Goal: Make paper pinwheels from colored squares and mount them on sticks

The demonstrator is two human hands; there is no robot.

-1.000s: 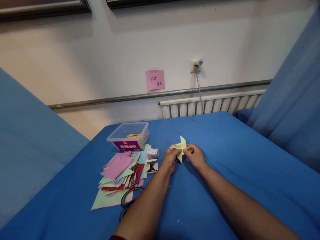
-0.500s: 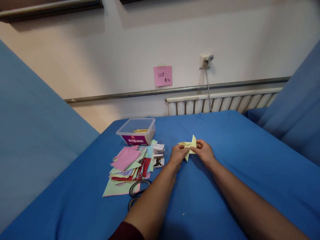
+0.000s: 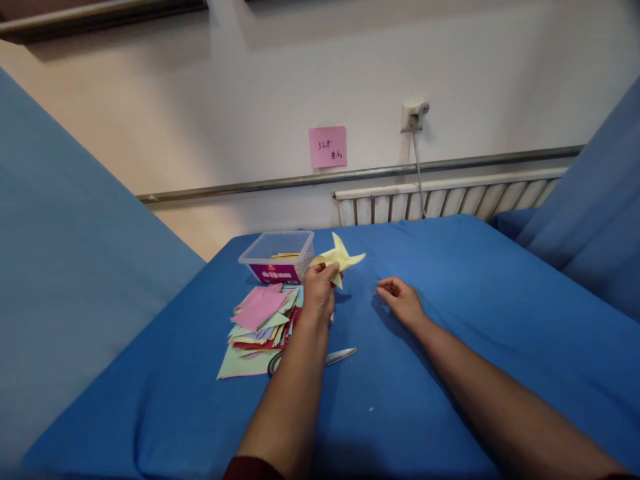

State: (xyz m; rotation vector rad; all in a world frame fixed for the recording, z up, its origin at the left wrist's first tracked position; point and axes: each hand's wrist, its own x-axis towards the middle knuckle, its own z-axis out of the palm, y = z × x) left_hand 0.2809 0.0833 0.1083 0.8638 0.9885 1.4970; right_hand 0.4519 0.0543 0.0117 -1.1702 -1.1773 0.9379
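Observation:
A yellow paper pinwheel [image 3: 342, 256] with bent, pointed blades is pinched in my left hand [image 3: 320, 283], raised in front of the plastic box. My right hand [image 3: 401, 300] is apart from it, low over the blue cloth on the right. Its fingers are loosely curled with a small gap at the tips, and I see nothing held. Under my left forearm lie scissors [image 3: 341, 356], with one dark handle loop and the blades showing on either side. A stack of coloured paper [image 3: 260, 310] sits left of my left hand.
A clear plastic box [image 3: 275, 272] with a purple label and yellow sticks stands behind the paper. Blue cloth [image 3: 450, 267] covers the table. Behind it are a radiator [image 3: 450, 199], a metal rail and a wall socket [image 3: 413, 119] with a cord. Blue curtains hang at both sides.
My right hand has let go of the pinwheel. My left hand has carried it left and up toward the box, now hiding the small boxes, and the scissors' blades have come into view.

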